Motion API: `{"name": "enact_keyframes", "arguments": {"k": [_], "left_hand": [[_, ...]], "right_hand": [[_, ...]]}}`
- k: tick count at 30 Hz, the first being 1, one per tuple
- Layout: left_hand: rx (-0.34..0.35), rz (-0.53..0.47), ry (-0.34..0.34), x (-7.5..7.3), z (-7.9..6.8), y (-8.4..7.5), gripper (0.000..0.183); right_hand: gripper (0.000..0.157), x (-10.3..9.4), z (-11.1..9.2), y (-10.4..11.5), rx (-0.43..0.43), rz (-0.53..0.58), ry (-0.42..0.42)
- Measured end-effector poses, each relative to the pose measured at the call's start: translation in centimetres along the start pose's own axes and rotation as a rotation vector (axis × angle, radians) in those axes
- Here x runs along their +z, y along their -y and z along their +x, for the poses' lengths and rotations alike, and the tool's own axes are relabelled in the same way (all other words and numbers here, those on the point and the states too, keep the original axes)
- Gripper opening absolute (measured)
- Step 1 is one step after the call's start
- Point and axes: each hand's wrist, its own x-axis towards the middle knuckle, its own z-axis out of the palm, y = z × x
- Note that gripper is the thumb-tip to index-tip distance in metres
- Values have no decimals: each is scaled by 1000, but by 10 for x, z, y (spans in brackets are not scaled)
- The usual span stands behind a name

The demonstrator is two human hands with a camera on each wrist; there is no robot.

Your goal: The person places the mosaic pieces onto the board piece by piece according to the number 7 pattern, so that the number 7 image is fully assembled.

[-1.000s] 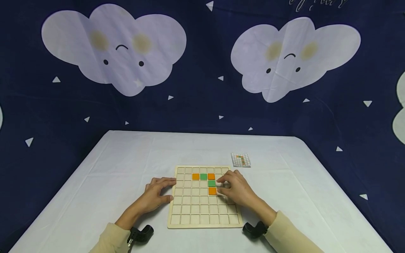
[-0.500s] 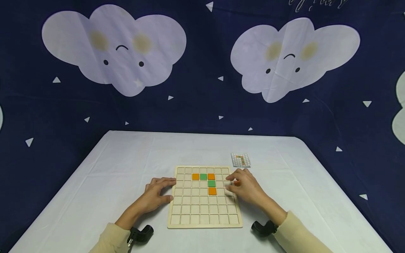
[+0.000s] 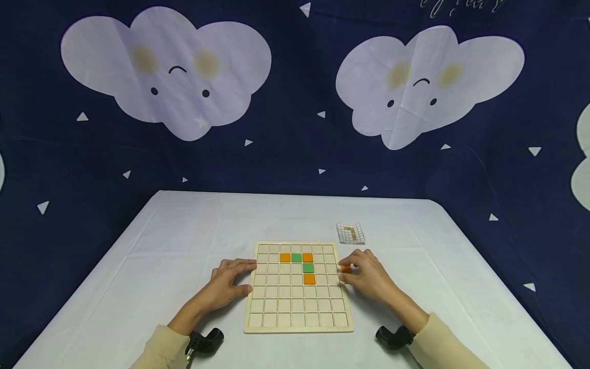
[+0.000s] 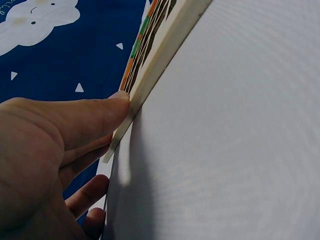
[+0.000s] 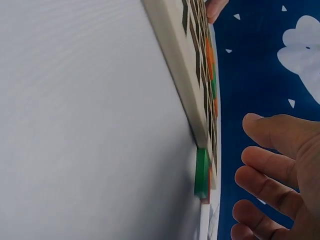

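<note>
A wooden grid board point(image 3: 278, 305) lies flat on the table. Orange and green square tiles, such as the green tile point(image 3: 308, 267), form a bent line on it. My left hand point(image 3: 224, 285) touches the board's left edge with fingertips and thumb, fingers fairly straight. Off the right edge hovers my right hand point(image 3: 370, 277), thumb and fingers apart, nothing between them in the right wrist view. Beside the board there, a green tile point(image 5: 201, 172) and an orange tile point(image 5: 209, 186) lie close together. The orange one shows between the right fingers in the head view, the green one hidden there.
A small pattern card point(image 3: 351, 233) with a printed grid lies beyond the board's far right corner. White cloth covers the table point(image 3: 152, 266). Behind it hangs a dark blue curtain point(image 3: 295, 169) with clouds. A black wrist device point(image 3: 394, 338) sits under the right wrist.
My right hand has moved right, from over the board beside the tile line to just past its right edge. An orange tile there has come into sight. The left hand stays put.
</note>
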Motion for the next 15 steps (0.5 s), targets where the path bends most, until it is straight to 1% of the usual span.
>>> {"name": "enact_keyframes", "arguments": {"k": [15], "left_hand": [[-9,-14,10,0,-1,0,50]], "right_hand": [[24,-2,-9,-9,67,-22,33]]}}
